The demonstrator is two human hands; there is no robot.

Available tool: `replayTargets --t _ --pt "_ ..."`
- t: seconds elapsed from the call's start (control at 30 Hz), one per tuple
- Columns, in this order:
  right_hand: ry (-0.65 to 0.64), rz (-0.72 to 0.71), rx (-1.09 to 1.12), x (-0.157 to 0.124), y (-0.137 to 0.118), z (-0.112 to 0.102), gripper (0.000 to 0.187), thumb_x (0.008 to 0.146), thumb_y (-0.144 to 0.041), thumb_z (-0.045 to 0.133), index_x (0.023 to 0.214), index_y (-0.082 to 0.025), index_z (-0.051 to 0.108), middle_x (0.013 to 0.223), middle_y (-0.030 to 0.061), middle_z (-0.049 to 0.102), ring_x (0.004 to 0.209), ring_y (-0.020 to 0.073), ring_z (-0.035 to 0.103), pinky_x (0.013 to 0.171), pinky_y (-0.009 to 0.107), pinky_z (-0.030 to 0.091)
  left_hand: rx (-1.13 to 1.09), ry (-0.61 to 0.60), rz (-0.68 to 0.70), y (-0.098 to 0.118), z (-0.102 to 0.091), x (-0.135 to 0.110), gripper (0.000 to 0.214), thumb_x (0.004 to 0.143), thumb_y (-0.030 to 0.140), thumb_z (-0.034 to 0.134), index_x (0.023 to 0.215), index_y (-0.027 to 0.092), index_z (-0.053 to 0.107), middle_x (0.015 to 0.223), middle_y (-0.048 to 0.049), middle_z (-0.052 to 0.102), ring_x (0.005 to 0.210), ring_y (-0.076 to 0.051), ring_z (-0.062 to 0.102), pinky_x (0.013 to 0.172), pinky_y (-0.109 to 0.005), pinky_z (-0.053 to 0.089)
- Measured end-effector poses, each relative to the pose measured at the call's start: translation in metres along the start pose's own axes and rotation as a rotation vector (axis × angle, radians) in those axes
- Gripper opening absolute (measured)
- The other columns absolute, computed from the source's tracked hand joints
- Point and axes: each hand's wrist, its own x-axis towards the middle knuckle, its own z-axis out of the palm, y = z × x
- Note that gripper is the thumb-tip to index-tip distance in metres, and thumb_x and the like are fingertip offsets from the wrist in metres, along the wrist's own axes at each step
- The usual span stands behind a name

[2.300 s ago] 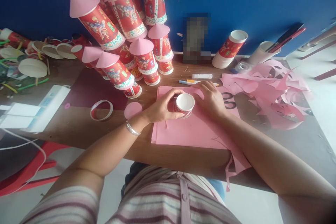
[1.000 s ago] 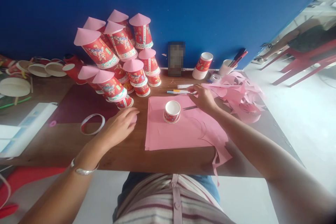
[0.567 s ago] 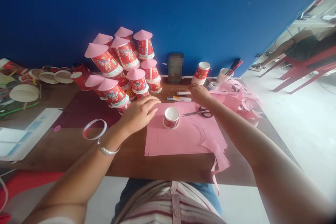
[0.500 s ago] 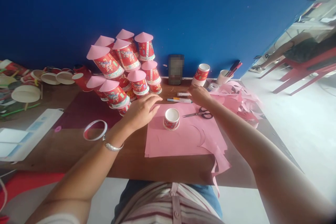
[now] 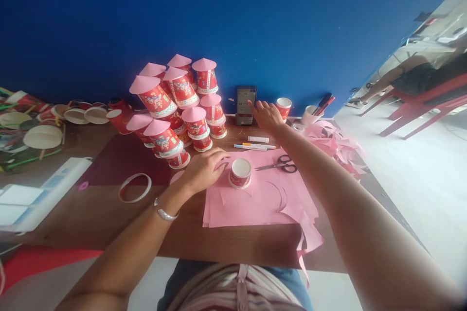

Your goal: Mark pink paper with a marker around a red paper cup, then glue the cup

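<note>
My right hand (image 5: 267, 115) reaches to the back of the table, its fingertips at the screen of a phone (image 5: 245, 102) that leans on the blue wall. It holds nothing, and the fingers are extended. My left hand (image 5: 206, 169) rests low beside a small red paper cup (image 5: 240, 173), fingers stretched and holding nothing. That cup stands on stacked pink paper sheets (image 5: 233, 211). Black-handled scissors (image 5: 279, 164) lie on the sheets, to the right of the cup. Stacked red cups with pink paper cones (image 5: 196, 124) rise behind my left hand.
Another paper cup (image 5: 283, 108) stands behind my right hand, near a pen cup (image 5: 310, 114). Pink scraps (image 5: 333, 143) pile at the right. Markers (image 5: 255, 146) lie mid-table. A white tape ring (image 5: 134, 188) and a white power strip (image 5: 45, 194) are at the left.
My right hand has moved left and up from the table by the back cup to the phone. The phone screen is now lit. The left hand stays beside the small cup.
</note>
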Motion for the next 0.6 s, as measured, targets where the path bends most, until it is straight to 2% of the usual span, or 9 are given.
replayTargets --t 0.2,0.3,0.37,0.5,0.6 --pt "0.003 0.0 0.021 -0.006 0.003 0.0 0.068 0.106 -0.008 0.031 0.173 -0.014 0.04 0.138 0.0248 0.067 0.119 0.0351 0.061 0.095 0.045 0.044 0.004 0.013 0.011 -0.002 0.0 0.0 0.021 0.102 0.016 0.066 0.119 0.021 0.077 0.117 -0.0068 0.084 0.101 -0.023 0.083 0.084 -0.033 0.066" --pt "0.036 0.022 0.041 -0.021 0.005 -0.003 0.069 0.106 -0.009 0.035 0.175 -0.012 0.036 0.138 0.0246 0.066 0.118 0.0351 0.061 0.096 0.045 0.045 0.0 0.024 0.006 -0.001 -0.001 0.001 0.019 0.103 0.019 0.065 0.118 0.021 0.077 0.116 -0.0075 0.084 0.101 -0.023 0.082 0.084 -0.033 0.065" --pt "0.058 0.046 0.072 -0.036 0.004 -0.002 0.064 0.109 -0.012 0.036 0.172 -0.011 0.041 0.137 0.0237 0.066 0.119 0.0347 0.061 0.096 0.043 0.046 -0.01 0.027 -0.003 -0.001 -0.003 0.001 0.019 0.104 0.021 0.064 0.118 0.021 0.077 0.115 -0.0077 0.084 0.099 -0.022 0.082 0.083 -0.033 0.065" --pt "0.016 0.019 0.13 -0.068 -0.004 0.009 0.043 0.113 -0.024 0.041 0.139 -0.014 0.074 0.128 0.0207 0.072 0.118 0.0335 0.064 0.089 0.04 0.049 -0.034 0.036 -0.022 -0.003 -0.006 0.004 0.018 0.105 0.022 0.061 0.114 0.02 0.077 0.11 -0.0077 0.083 0.093 -0.021 0.08 0.084 -0.034 0.065" --pt "-0.022 0.003 0.175 -0.08 -0.01 0.02 0.034 0.112 -0.03 0.053 0.13 -0.016 0.078 0.128 0.0186 0.075 0.12 0.0323 0.066 0.092 0.039 0.053 -0.058 0.053 -0.034 -0.003 -0.006 0.01 0.019 0.105 0.023 0.06 0.113 0.019 0.077 0.107 -0.0078 0.082 0.091 -0.021 0.08 0.082 -0.034 0.065"
